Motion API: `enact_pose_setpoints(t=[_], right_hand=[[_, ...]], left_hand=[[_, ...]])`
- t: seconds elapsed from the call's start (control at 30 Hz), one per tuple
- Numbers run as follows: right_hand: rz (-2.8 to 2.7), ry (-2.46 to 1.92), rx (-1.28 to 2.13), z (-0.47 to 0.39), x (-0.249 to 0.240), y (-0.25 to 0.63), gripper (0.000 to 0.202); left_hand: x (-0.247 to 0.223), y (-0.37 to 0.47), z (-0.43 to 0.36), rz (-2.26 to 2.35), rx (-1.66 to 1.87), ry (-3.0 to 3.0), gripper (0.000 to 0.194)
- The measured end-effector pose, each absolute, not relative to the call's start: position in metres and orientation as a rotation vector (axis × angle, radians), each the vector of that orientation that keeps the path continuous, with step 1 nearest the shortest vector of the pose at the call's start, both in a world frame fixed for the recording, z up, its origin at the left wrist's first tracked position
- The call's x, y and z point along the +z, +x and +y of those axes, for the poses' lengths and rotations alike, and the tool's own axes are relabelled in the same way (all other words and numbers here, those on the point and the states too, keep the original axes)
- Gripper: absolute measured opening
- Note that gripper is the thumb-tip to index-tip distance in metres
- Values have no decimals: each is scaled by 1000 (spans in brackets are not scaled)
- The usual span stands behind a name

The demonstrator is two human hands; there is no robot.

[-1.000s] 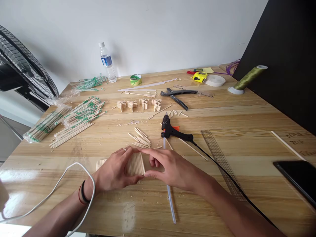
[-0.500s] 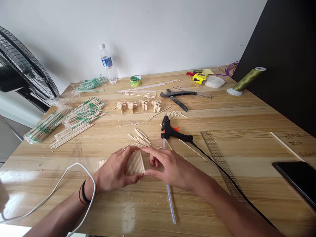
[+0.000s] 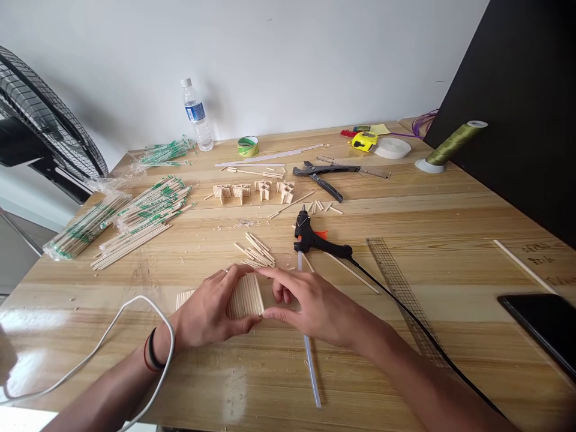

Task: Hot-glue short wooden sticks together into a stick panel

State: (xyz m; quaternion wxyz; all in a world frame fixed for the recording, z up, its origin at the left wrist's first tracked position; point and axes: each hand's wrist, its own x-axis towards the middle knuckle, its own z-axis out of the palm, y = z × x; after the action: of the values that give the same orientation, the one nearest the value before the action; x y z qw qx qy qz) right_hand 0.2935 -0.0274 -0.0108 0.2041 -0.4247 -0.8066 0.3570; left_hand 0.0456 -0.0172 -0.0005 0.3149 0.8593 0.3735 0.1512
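Left hand [image 3: 202, 309], right hand [image 3: 310, 303] gripping stick panel [image 3: 245, 297], pale, finely ridged

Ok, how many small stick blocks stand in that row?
4: the leftmost block, the second block, the third block and the rightmost block, all farther back than the glue gun. None looks hidden in the row.

A: What's being held?
B: Flat, pale-tan, approx. rect. panel [image 3: 245, 296] made of thin round wooden sticks, laid side by side, running far-to-near. Far & near edges pinched; L part hidden.
A: Pos.?
B: Seen low, just L of ctr., at the glossy light-brown wood-grain tabletop [image 3: 265, 378]; rested or lifted, can't be told.
A: More?
B: Pale wooden stick row [image 3: 185, 298] seen further L, partly covered; can't be told if joined.
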Motion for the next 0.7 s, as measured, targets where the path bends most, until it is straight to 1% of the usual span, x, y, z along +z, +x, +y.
enact_pose_setpoints(t=[0.7], right_hand=[[-2235, -1163, 992, -27, -10, 294, 65]], left_hand=[[-3, 45, -17, 987, 428, 2281, 70]])
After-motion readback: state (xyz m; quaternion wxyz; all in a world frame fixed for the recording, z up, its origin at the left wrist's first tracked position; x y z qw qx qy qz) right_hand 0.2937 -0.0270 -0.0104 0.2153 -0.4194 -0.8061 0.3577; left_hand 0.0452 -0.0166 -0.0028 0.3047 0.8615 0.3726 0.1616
